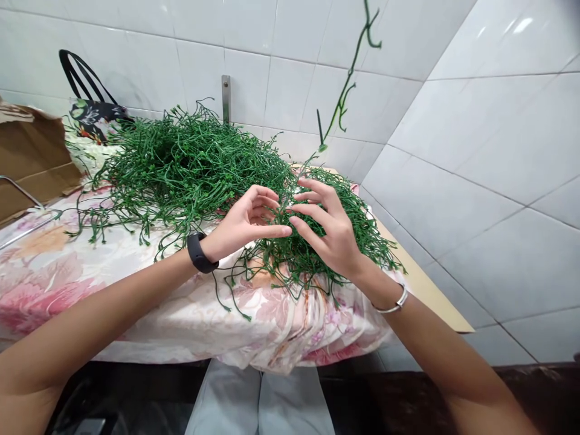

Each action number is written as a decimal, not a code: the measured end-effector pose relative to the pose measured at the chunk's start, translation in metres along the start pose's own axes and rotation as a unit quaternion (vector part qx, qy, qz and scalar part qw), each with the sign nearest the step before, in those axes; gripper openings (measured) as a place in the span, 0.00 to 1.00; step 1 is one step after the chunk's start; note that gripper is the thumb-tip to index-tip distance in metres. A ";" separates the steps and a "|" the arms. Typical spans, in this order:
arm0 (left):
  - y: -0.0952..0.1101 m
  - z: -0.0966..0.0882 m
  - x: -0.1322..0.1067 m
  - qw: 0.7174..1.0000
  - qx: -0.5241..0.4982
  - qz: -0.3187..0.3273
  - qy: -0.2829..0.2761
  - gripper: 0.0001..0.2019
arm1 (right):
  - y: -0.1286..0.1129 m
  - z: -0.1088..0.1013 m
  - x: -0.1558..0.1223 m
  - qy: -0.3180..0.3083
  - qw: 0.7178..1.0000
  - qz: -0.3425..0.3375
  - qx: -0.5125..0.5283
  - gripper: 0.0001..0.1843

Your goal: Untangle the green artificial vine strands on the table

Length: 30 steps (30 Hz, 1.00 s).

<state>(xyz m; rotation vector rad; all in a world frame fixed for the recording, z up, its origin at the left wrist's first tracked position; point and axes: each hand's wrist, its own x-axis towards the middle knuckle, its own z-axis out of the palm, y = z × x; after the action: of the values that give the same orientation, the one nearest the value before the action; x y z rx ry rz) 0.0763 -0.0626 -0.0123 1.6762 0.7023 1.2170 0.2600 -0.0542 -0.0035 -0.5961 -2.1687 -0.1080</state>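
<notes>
A big heap of thin green artificial stems [181, 163] lies on a table covered with a pink floral cloth [54, 272]. Both my hands are raised over the right part of the heap. My left hand [247, 220], with a black band on its wrist, has curled fingers pinching a strand between thumb and fingertips. My right hand [326, 226], with a silver bangle on its wrist, has its fingers spread and bent, their tips touching the same strands. One long green stem [351, 75] rises from between my hands towards the top of the view.
White tiled walls close the back and right sides. A brown cardboard box [31, 157] stands at the left, with a black-handled patterned bag [93, 109] behind the heap. A metal bar [20, 193] crosses the left edge. The bare table edge [430, 284] shows at the right.
</notes>
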 end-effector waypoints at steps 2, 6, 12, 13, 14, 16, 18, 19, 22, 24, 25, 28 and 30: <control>0.000 0.001 -0.001 0.998 0.057 0.026 0.008 0.24 | 0.000 0.000 0.000 -0.012 1.000 -0.002 0.000 0.11; 0.001 0.003 -0.003 0.989 0.130 0.071 0.012 0.19 | 0.002 0.001 -0.001 -0.029 0.999 -0.026 0.000 0.14; 0.003 0.006 -0.006 0.991 0.110 0.073 -0.028 0.12 | 0.003 0.002 -0.003 -0.012 0.999 -0.034 -0.021 0.15; 0.004 0.006 -0.006 0.991 0.109 0.071 -0.029 0.13 | 0.003 0.002 -0.003 -0.006 0.999 -0.038 -0.025 0.15; 0.004 0.006 -0.006 0.991 0.114 0.066 -0.028 0.13 | 0.002 0.002 -0.003 -0.003 0.999 -0.042 -0.030 0.16; 0.005 0.005 -0.006 0.990 0.127 0.058 -0.020 0.13 | 0.000 0.003 -0.004 -0.004 0.998 -0.046 -0.037 0.17; 0.005 0.004 -0.006 0.990 0.130 0.054 -0.012 0.13 | -0.002 0.004 -0.004 -0.009 0.998 -0.043 -0.037 0.17; 0.005 0.003 -0.005 0.990 0.129 0.052 -0.009 0.12 | -0.003 0.004 -0.003 -0.011 0.999 -0.040 -0.034 0.16; 0.003 0.002 -0.004 0.991 0.125 0.038 -0.010 0.09 | -0.004 0.005 -0.003 -0.018 0.999 -0.041 -0.020 0.15; 0.003 0.002 -0.003 0.993 0.113 0.027 -0.018 0.08 | -0.004 0.005 -0.004 -0.019 0.999 -0.037 -0.012 0.13; 0.003 0.002 -0.003 0.995 0.098 0.019 -0.025 0.08 | -0.004 0.005 -0.004 -0.020 0.999 -0.032 -0.008 0.13; 0.003 0.002 -0.002 0.999 0.023 -0.021 -0.036 0.10 | -0.005 0.004 -0.004 -0.016 1.000 0.004 0.003 0.12; 0.003 0.001 -0.001 0.998 -0.021 -0.056 -0.036 0.13 | -0.006 0.004 -0.004 -0.012 0.999 0.030 0.009 0.12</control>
<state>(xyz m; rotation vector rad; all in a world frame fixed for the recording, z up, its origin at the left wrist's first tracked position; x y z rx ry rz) 0.0769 -0.0653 -0.0104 1.6164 0.7115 1.0800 0.2571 -0.0598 -0.0083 -0.6553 -2.1711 -0.0489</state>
